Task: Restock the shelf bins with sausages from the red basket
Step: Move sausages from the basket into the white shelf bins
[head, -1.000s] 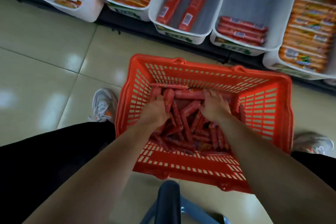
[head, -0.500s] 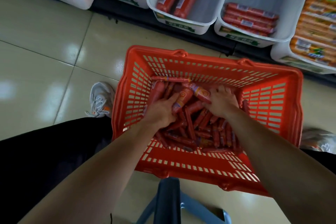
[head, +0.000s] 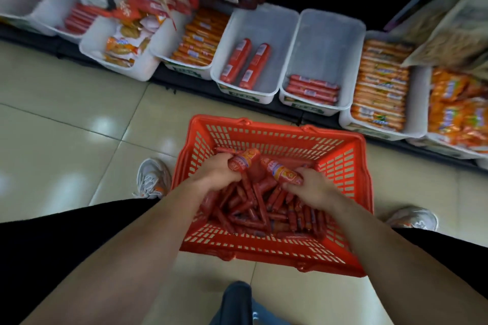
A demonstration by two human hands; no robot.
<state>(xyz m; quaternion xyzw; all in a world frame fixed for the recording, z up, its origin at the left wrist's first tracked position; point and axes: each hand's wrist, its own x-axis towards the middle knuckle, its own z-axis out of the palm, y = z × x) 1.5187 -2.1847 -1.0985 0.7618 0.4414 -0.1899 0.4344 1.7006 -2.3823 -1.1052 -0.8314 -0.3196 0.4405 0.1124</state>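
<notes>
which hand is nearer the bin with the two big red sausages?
Left. The left hand sits almost straight below that bin, in the red basket; the right hand is lower and further right, more under the neighbouring bin.

Both hands now lift clear of the pile: the left hand (head: 216, 174) grips one fat sausage (head: 244, 162), the right hand (head: 310, 187) another sausage (head: 281, 171) beside it.

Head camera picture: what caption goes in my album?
Both hands, left hand and right hand, lift sausages from the red basket.
</notes>
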